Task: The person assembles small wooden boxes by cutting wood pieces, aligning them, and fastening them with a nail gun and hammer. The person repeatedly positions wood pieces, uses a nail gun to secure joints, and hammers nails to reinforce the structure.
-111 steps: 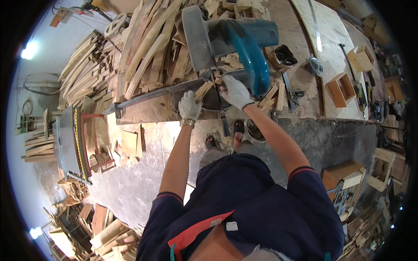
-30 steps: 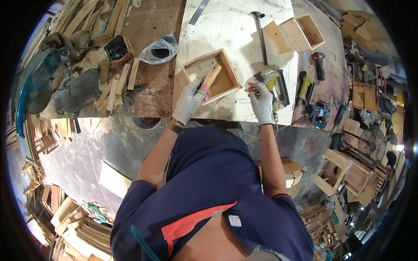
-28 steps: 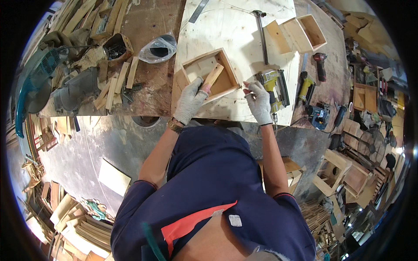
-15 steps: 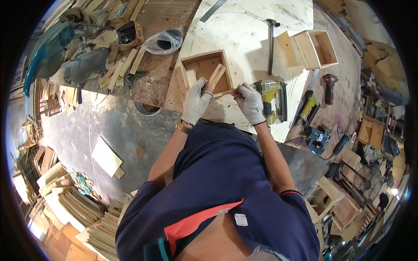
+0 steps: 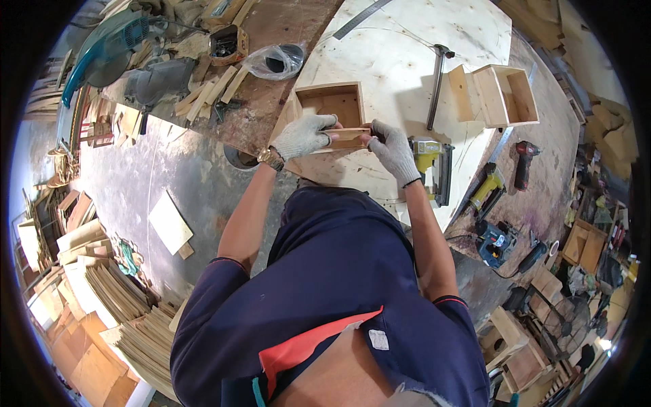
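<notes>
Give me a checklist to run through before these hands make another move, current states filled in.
1. Gloves on both hands: ok. The left hand and right hand both wear them.
2. Strip supported at both ends: cannot tell. The left hand holds one end; the right hand's fingers are at the other, but their grip is unclear.
3. Strip flush against the box: cannot tell. Fingers hide its ends.
4. Nail gun near at hand: ok. It lies just beyond the right hand.
5. Board free of loose tools: not ok. The nail gun and a metal bar lie on it.
</notes>
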`<state>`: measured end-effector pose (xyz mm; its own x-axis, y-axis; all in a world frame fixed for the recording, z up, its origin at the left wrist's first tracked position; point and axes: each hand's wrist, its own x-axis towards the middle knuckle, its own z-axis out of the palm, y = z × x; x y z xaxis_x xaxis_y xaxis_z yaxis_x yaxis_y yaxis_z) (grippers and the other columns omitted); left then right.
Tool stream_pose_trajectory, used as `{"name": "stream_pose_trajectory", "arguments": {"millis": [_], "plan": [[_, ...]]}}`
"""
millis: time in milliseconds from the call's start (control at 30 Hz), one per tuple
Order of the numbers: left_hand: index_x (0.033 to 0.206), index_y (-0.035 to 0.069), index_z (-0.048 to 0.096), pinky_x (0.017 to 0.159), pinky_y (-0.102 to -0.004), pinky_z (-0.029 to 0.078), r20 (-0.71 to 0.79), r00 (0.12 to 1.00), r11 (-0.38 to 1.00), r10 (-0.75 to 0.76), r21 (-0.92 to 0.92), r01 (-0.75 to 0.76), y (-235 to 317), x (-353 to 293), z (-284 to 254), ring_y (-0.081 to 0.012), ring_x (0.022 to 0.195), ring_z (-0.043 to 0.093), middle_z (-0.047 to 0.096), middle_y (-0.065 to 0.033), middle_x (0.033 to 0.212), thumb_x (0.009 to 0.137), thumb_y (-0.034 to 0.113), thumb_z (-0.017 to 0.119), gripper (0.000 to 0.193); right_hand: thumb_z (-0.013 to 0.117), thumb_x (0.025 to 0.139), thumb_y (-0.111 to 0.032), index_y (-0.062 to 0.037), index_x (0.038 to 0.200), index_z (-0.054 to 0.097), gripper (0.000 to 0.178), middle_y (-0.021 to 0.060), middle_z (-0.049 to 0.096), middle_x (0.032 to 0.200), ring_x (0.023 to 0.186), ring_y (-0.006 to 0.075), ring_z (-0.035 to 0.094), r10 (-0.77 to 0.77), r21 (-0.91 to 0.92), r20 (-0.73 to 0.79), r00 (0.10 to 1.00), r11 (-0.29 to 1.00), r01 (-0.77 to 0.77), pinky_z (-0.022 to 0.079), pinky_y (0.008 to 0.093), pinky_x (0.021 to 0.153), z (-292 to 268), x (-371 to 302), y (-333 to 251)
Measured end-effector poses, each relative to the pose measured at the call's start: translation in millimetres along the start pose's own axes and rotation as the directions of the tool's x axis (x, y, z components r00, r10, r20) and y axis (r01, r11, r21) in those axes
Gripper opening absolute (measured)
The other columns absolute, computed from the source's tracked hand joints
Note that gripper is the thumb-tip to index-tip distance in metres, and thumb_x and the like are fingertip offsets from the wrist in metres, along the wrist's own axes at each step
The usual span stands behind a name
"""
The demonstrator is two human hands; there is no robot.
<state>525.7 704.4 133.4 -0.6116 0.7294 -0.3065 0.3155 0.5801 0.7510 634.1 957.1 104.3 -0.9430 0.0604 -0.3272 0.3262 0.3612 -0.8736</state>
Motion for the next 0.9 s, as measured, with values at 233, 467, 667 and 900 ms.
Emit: {"name": "stream_pose_trajectory", "arguments": {"millis": [233, 467, 667, 900], "plan": [[0.135, 0.005, 0.068, 0.099, -0.0451, 0.052, -0.371, 0.912, 0.886, 0.174, 0.464, 0.019, 31.3, 1.7, 76.9, -0.0325, 0.111, 0.069, 0.073, -0.0144, 0.117, 0.099, 0.038, 0.076, 0.050, 0.063, 0.104, -0.012, 0.0024, 0.129, 0.078, 0.033, 0.0000, 0.071, 0.079, 0.066, 0.0051, 0.062, 0.186, 0.245, 0.047, 0.981, 0.950, -0.192, 0.047, 0.0237, 0.056, 9.3, 3.7, 0.3], [0.115, 0.011, 0.069, 0.096, -0.0408, 0.051, -0.423, 0.884, 0.888, 0.199, 0.459, 0.020, 15.6, 3.2, 96.6, -0.0272, 0.106, 0.068, 0.068, -0.0100, 0.107, 0.089, 0.035, 0.081, 0.037, 0.081, 0.100, -0.021, -0.0008, 0.124, 0.081, 0.032, 0.0088, 0.074, 0.094, 0.075, 0.0168, 0.069, 0.020, -0.176, 0.021, 1.000, 0.984, -0.016, 0.055, 0.0327, 0.070, 1.5, 8.2, 10.0], [0.116, 0.014, 0.068, 0.098, -0.0418, 0.050, -0.371, 0.917, 0.887, 0.144, 0.460, 0.047, 16.1, -3.7, 93.3, -0.0265, 0.110, 0.067, 0.068, -0.0096, 0.110, 0.082, 0.039, 0.086, 0.046, 0.084, 0.096, -0.021, -0.0014, 0.122, 0.081, 0.032, 0.0132, 0.066, 0.094, 0.076, 0.0221, 0.068, -0.023, -0.253, 0.051, 0.998, 0.967, 0.036, 0.055, 0.0387, 0.075, 4.5, 11.5, 5.8], [0.119, 0.013, 0.067, 0.100, -0.0410, 0.050, -0.311, 0.944, 0.882, 0.110, 0.468, 0.051, 22.3, -3.4, 85.4, -0.0265, 0.111, 0.069, 0.069, -0.0092, 0.113, 0.082, 0.049, 0.090, 0.056, 0.085, 0.094, -0.018, -0.0028, 0.122, 0.082, 0.032, 0.0135, 0.068, 0.106, 0.083, 0.0215, 0.068, 0.091, -0.182, 0.101, 0.991, 0.981, -0.072, 0.056, 0.0376, 0.079, 4.3, 14.2, -2.3]]}}
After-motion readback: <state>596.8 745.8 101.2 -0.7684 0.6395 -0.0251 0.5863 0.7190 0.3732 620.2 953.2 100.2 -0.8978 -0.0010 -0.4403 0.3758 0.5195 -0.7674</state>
